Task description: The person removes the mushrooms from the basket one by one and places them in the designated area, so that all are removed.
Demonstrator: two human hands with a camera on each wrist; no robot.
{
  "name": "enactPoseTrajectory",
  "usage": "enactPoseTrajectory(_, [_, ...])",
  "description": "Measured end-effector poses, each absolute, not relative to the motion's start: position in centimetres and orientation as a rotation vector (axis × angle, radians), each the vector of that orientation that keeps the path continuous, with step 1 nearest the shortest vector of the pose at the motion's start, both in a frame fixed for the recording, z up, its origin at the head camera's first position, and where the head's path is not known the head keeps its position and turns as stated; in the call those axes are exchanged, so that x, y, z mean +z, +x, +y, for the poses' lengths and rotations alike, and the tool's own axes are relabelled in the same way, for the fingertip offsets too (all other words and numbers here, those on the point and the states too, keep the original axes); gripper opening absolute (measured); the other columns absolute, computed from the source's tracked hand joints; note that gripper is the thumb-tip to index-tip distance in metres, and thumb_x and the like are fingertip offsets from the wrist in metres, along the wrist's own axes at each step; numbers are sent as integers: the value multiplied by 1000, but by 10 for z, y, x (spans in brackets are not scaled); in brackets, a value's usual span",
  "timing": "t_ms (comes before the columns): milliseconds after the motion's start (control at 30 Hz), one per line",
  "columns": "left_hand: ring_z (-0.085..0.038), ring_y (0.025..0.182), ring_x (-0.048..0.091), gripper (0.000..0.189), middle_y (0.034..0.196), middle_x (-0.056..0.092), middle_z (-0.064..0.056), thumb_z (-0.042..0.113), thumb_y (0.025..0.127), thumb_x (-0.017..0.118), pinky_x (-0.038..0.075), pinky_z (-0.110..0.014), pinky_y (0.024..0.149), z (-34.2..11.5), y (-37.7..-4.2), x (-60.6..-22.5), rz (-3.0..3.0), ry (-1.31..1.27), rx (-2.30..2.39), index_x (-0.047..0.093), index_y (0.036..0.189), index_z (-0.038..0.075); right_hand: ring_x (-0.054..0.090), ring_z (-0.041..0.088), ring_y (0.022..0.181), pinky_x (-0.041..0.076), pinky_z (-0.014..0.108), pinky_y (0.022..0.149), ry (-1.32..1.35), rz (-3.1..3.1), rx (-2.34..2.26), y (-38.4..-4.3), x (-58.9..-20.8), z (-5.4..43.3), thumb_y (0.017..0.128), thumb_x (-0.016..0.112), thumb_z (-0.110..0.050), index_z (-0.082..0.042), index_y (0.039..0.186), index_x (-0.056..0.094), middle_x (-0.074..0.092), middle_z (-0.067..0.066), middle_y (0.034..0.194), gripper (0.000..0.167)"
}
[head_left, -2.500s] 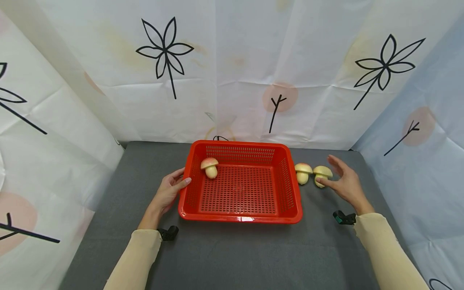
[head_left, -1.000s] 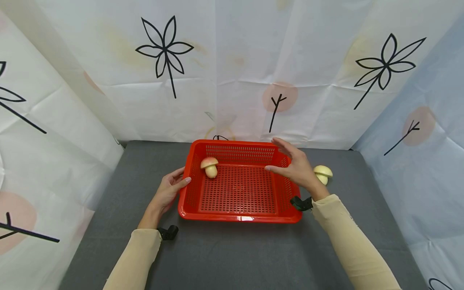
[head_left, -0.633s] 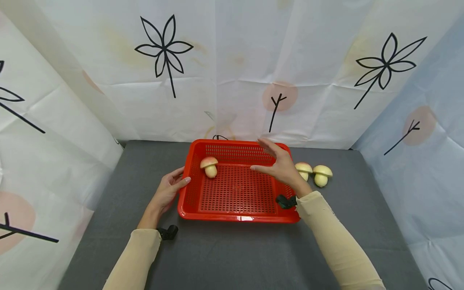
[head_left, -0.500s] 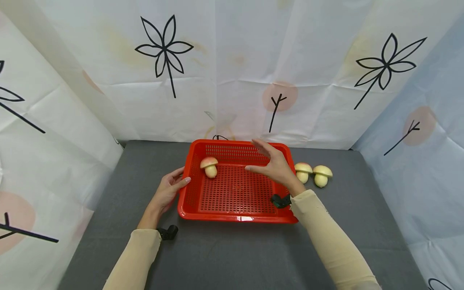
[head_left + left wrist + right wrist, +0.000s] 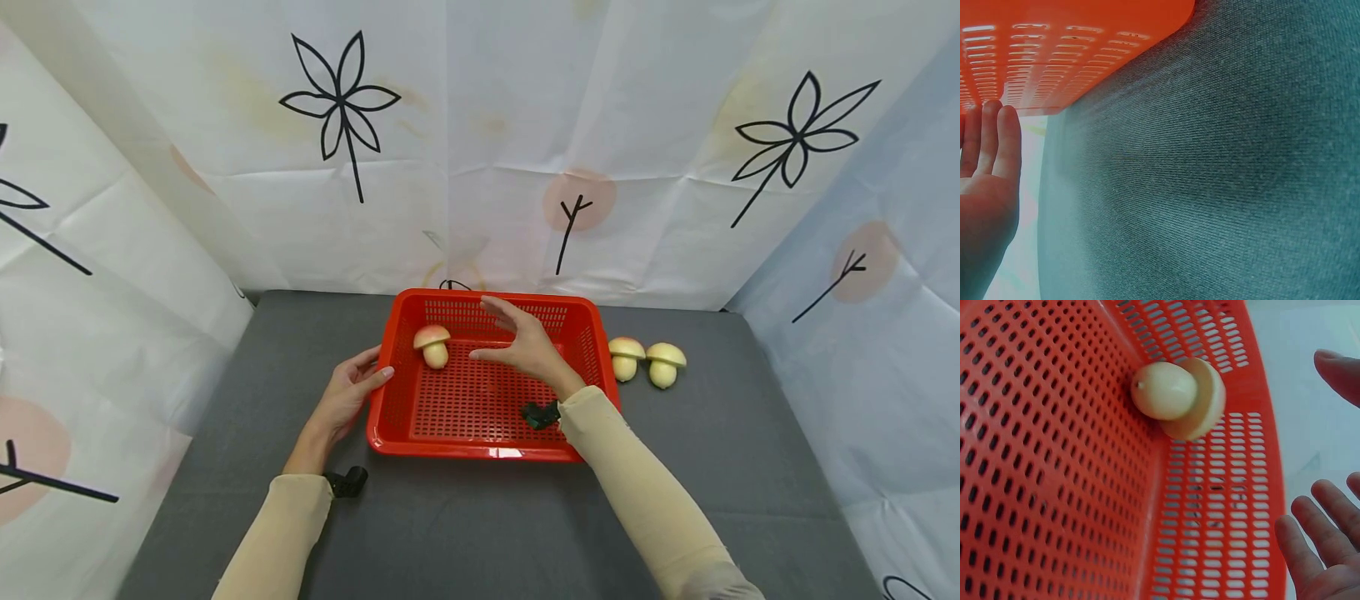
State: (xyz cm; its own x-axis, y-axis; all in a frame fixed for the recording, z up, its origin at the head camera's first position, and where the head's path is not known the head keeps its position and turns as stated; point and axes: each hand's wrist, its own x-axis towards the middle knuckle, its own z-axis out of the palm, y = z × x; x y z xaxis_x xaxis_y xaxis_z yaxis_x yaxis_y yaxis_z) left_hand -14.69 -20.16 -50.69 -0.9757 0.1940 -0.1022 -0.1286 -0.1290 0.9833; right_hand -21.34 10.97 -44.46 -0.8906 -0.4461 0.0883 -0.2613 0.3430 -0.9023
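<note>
A red plastic basket (image 5: 450,450) sits on the grey table. My left hand (image 5: 341,404) holds its left side, thumb over the rim and fingers along the outer wall; in the left wrist view the straight fingers (image 5: 1007,140) lie by the slotted wall. Inside, at the basket's left end, is a mushroom (image 5: 433,343) with a pinkish cap, tilted against the wall in the right wrist view. Above the basket's middle, my right hand (image 5: 525,346) is spread with nothing in it, thumb apart from the fingers, just right of that mushroom.
Two more mushrooms stand right of the basket: one with a reddish-topped cap (image 5: 626,358) close to its wall, and a pale yellow one (image 5: 663,365) beside it. White patterned cloth (image 5: 487,150) hangs behind the grey table (image 5: 465,533) and along both sides.
My right hand has moved left from beside the two outer mushrooms, over the basket's right wall, towards the mushroom inside. The left hand, basket and mushrooms look unmoved.
</note>
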Motion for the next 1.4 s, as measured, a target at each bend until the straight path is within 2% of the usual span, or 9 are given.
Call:
enactPoseTrajectory(133, [-21, 124, 60, 64, 152, 43, -26, 11, 101, 64, 56, -35, 95, -201, -146, -505, 1908, 80, 2214, 33, 156, -1, 43, 32, 141, 38, 47, 116, -665, 2414, -1537, -215, -448, 97, 82, 88, -17, -10, 155, 42, 46, 10, 155, 86])
enactPoseTrajectory(433, [-27, 129, 56, 63, 152, 42, -26, 10, 102, 62, 55, -37, 97, -201, -146, -505, 1893, 104, 2229, 33, 157, 0, 43, 30, 142, 37, 46, 116, -689, 2416, -1471, -222, -460, 74, 80, 88, -11, -8, 155, 42, 45, 10, 155, 88])
enactPoseTrajectory(567, [-28, 130, 56, 63, 152, 43, -26, 10, 102, 63, 54, -38, 97, -202, -146, -506, 1897, 104, 2228, 33, 156, -1, 43, 35, 141, 38, 50, 115, -685, 2409, -1451, -225, -466, 65, 81, 88, -9, -7, 154, 42, 45, 11, 155, 86])
enactPoseTrajectory(733, [-27, 129, 57, 64, 152, 43, -26, 10, 102, 63, 54, -39, 97, -202, -147, -507, 1897, 99, 2228, 32, 157, 0, 44, 35, 140, 40, 55, 112, -662, 2425, -1382, -229, -472, 55, 82, 87, -15, -10, 153, 44, 45, 7, 155, 83])
enactPoseTrajectory(1067, [-27, 127, 58, 63, 151, 44, -26, 10, 102, 63, 55, -39, 96, -203, -147, -509, 1890, 106, 2232, 33, 156, 0, 44, 25, 140, 41, 48, 113, -665, 2459, -1272, -235, -478, 41, 80, 89, -17, -14, 155, 42, 46, 6, 155, 89])
enactPoseTrajectory(1400, [-26, 125, 60, 65, 151, 44, -26, 12, 101, 65, 55, -39, 95, -202, -148, -508, 1897, 98, 2225, 33, 156, 0, 51, 26, 129, 49, 44, 103, -659, 2426, -1226, -239, -483, 35, 80, 89, -13, -13, 156, 40, 49, 8, 150, 91])
